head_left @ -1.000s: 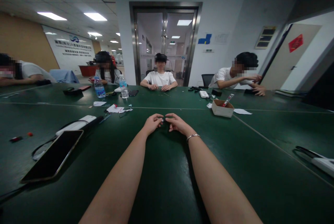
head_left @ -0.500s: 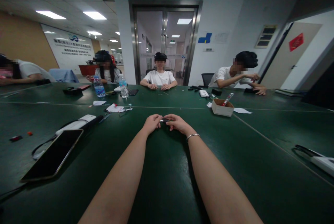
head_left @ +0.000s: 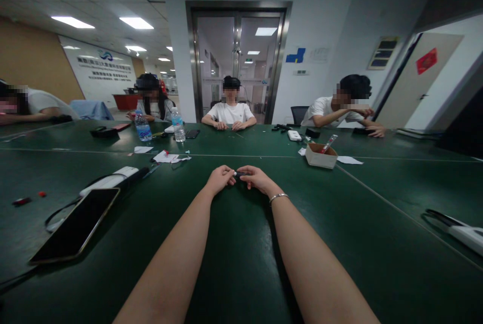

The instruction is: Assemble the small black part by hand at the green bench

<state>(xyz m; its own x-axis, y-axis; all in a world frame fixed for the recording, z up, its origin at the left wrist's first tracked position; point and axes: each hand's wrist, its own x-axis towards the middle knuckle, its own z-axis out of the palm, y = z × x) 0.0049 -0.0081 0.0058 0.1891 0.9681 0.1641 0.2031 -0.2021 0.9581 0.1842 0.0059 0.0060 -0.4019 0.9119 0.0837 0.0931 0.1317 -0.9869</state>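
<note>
Both arms stretch forward over the green table (head_left: 241, 243). Between my hands is a small dark object with a shiny metal part (head_left: 237, 174), too small to name. My left hand (head_left: 220, 180) has its fingers closed at the metal end. From the other side, my right hand (head_left: 257, 179) pinches the dark end between thumb and fingers. The palms face inward, and the fingers hide part of the object. A bracelet (head_left: 278, 197) circles the right wrist.
A phone (head_left: 77, 226) and a white device (head_left: 109, 181) lie at left. Paper scraps (head_left: 166, 157) and two water bottles (head_left: 142, 127) are farther back. A small box (head_left: 320, 158) stands at right, beyond it a white item (head_left: 294, 136). Several people sit around the table.
The hands have barely moved. Slightly more of the small object's metal part and dark body shows between my fingers. The view has shifted a little.
</note>
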